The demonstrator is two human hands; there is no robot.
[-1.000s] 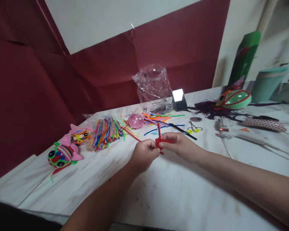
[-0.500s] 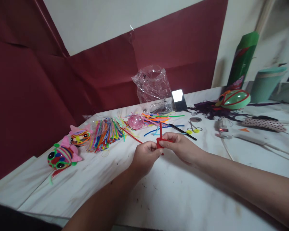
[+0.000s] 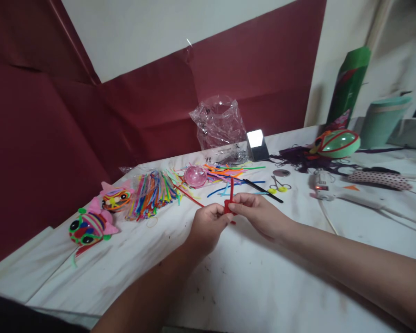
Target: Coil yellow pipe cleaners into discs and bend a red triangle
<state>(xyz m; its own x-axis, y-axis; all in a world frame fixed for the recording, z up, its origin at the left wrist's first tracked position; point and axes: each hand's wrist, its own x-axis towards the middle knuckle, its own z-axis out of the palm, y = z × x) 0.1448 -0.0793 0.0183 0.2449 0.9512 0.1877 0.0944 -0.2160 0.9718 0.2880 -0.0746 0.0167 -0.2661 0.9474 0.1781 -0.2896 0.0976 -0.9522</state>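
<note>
A red pipe cleaner (image 3: 232, 187) is pinched between both hands over the middle of the table, with one end standing upright and a bent or coiled part at the fingertips. My left hand (image 3: 208, 227) is closed on it from the left. From the right, my right hand (image 3: 260, 213) grips the same piece with thumb and forefinger. A longer red strand (image 3: 189, 194) runs from the left hand towards the pile; whether it joins the held piece I cannot tell. Beyond the hands lie blue pipe cleaners (image 3: 218, 187) and a black stick-like strip (image 3: 263, 190).
Two decorated fish-like crafts (image 3: 90, 226) sit at left beside a bundle of coloured pipe cleaners (image 3: 152, 194). A pink clear half-sphere (image 3: 195, 175), a phone (image 3: 258, 144) and scissors (image 3: 280, 185) are behind. At right are a glue gun (image 3: 346, 194) with cords and a green balloon-like craft (image 3: 339, 142).
The right fingers have shifted slightly around the red pipe cleaner, and the part that stuck out along the right forefinger no longer shows. Both hands stay in nearly the same place.
</note>
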